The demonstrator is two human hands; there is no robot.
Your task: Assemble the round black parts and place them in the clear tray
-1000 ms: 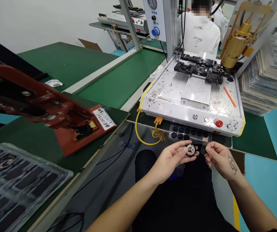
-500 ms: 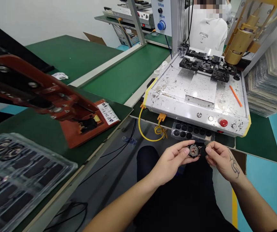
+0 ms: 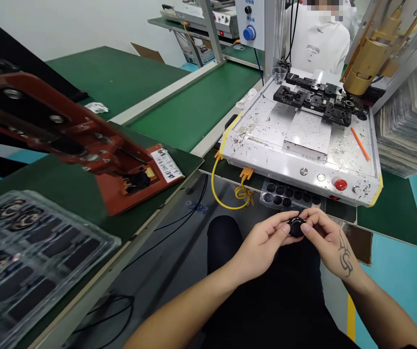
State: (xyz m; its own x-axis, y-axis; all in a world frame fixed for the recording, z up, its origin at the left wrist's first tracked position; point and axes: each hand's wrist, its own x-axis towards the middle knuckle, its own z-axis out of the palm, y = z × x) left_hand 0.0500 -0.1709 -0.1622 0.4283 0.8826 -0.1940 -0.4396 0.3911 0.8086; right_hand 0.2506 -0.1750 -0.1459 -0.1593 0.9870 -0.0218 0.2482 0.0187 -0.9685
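Note:
Above my lap, my left hand [image 3: 262,245] is closed on the left edge of a small round black part [image 3: 296,227], thumb in front and fingers behind. From the other side my right hand [image 3: 326,240] pinches the same part, its thumb resting on the face. That face looks dark and glossy, and the fingers hide part of its rim. Just beyond my hands, a clear sheet with several black discs [image 3: 288,192] lies under the front of the white machine [image 3: 304,152].
A red-brown hand press [image 3: 112,194] stands on the left bench, with a plastic tray of parts [image 3: 66,237] in front. Black fixtures [image 3: 313,99] and an orange stick [image 3: 360,144] lie on the machine. A yellow cable [image 3: 213,189] hangs below. A person in white [image 3: 315,43] is behind it.
My right hand has moved left with a black disc and pressed it against the ring-shaped part in my left hand. The ring's metallic, pinkish centre is now covered. The view has shifted slightly.

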